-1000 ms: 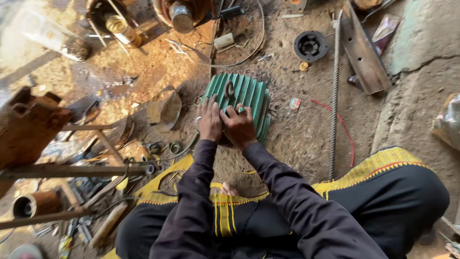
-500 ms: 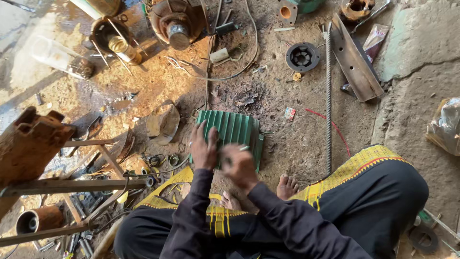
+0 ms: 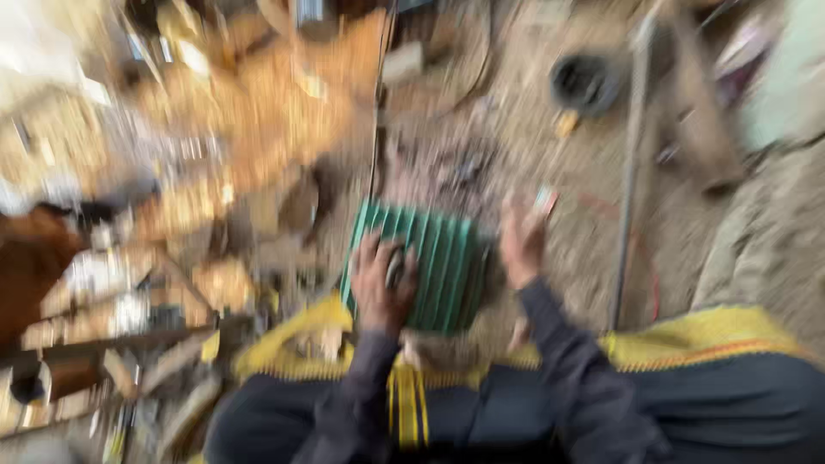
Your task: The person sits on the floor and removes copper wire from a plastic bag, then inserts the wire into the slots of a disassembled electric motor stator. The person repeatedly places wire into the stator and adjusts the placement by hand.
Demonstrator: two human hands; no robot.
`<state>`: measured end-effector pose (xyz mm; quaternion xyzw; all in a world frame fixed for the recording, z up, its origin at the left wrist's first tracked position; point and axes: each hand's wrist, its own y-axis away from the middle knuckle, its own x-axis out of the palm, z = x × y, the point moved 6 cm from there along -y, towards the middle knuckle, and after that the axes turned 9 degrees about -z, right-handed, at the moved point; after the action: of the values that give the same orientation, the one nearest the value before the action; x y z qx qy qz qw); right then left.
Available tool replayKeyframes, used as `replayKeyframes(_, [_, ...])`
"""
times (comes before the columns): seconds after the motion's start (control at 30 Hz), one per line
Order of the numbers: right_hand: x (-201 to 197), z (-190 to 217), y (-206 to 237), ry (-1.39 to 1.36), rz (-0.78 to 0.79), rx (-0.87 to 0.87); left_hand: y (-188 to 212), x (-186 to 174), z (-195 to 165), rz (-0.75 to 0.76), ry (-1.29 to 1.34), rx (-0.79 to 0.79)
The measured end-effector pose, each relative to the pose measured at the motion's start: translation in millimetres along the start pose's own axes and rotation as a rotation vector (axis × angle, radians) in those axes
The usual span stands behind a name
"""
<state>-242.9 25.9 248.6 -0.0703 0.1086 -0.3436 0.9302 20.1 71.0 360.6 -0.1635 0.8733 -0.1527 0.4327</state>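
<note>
Shows everything smeared by motion blur, so reads only in rough outline. Finds the left hand (image 3: 382, 288) laid on the near-left part of a green ribbed casing (image 3: 447, 258), with the fingers curled about a small dark part (image 3: 395, 268) on its top face; cannot tell whether gripping that part or merely pressing on it. Finds the right hand (image 3: 522, 245) raised just beside the casing's right edge, apart from the left hand, with the fingers pointing away from the body and seemingly loose; cannot tell whether holding anything, though catches a small pale scrap (image 3: 545, 200) right at the fingertips. Places the casing flat on the dirt floor (image 3: 516, 155), directly under and between the two hands, just ahead of the yellow-edged cloth (image 3: 705, 335) over the lap. Picks out, beyond the right hand, a black round part (image 3: 586, 83), and to the right of that hand a long thin rod (image 3: 632, 172) lying on the ground; well off to the left of the left hand, a rusty brown lump of metal (image 3: 34, 258). Judging by this alone, looks like work in mid-course: casing set down and steadied, dark part on top in hand, nothing visibly lifted clear of it or fully seated. Gives no clue, through the blur, to how much remains.
</note>
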Motion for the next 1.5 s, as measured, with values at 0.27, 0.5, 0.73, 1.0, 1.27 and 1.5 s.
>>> replayKeyframes(0.27, [3, -74, 43, 0.113, 0.425, 0.499, 12, -7, 9, 0.082, -0.031, -0.069])
replayKeyframes(0.5, [-29, -81, 36, 0.307, 0.371, 0.277, 1, -13, 8, 0.258, -0.042, 0.026])
replayKeyframes(0.73, [-4, -110, -14, 0.357, 0.354, 0.236, -1, -4, 19, 0.298, -0.067, 0.063])
replayKeyframes(1.0, [140, -112, -59, 0.764, 0.877, -0.241, -6, 10, 38, 0.349, -0.04, 0.049])
replayKeyframes(1.27, [186, -147, -50, 1.003, 1.018, -0.367, -13, 12, 43, 0.358, 0.009, 0.04])
replayKeyframes(1.5, [123, -176, -107, 0.545, 0.537, 0.294, -18, 14, 43, 0.366, 0.025, 0.03])
